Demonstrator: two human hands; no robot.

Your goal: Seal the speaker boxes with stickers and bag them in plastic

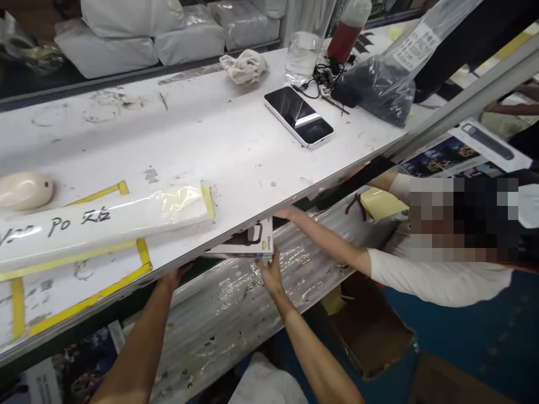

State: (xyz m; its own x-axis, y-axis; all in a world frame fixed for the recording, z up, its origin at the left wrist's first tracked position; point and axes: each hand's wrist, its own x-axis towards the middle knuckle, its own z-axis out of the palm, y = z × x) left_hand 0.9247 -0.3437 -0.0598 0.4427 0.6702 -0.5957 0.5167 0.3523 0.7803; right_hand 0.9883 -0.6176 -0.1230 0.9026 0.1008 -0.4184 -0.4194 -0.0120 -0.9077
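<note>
A white printed product box with a picture of a dark device sticks partly out from under the raised white shelf. My right hand grips its near right corner, the fingers at its edge. My left hand reaches under the shelf's front edge to the left of the box; its fingers are mostly hidden. Whether that hand touches the box I cannot tell. A co-worker's hand reaches in at the shelf edge, just beyond the box.
On the white shelf lie a phone, a crumpled cloth, a water cup, cables and a bagged dark item. A rolled white sheet lies left. Pliers rest right; a cardboard box stands below.
</note>
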